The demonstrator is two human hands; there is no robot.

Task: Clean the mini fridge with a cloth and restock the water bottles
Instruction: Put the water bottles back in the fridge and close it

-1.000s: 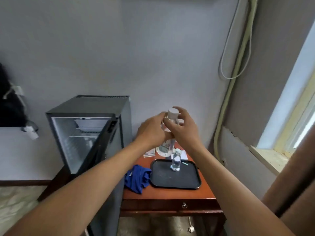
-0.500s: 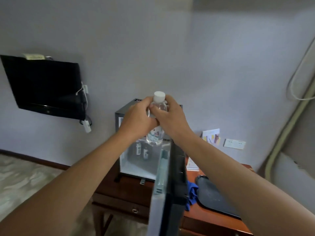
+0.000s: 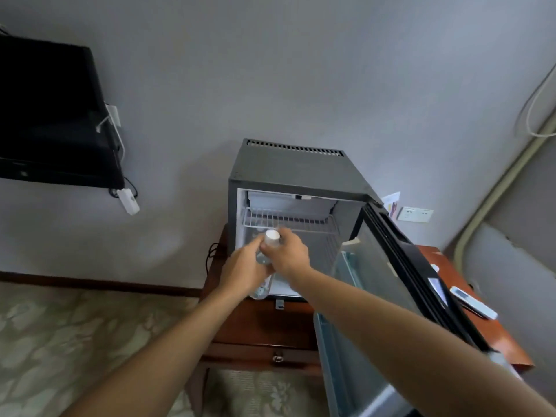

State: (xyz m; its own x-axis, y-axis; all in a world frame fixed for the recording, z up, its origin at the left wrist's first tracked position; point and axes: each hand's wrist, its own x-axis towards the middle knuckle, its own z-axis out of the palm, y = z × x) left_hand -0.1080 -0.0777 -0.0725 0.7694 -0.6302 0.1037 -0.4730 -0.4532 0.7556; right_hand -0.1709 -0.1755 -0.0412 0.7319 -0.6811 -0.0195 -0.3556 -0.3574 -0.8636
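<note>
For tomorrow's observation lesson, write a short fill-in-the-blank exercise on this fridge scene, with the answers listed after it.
1. Both hands hold one water bottle with a ____ cap.
2. The mini fridge door stands ____.
3. The wire shelf inside the fridge sits ____ the bottle's cap.

Answers: white; open; above

Water bottle [image 3: 262,288]: my hands [image 3: 245,270] cover its middle.
Television [image 3: 51,115]: cut off at nine o'clock.
Fridge door [image 3: 388,284]: lower end runs off-frame.
</note>
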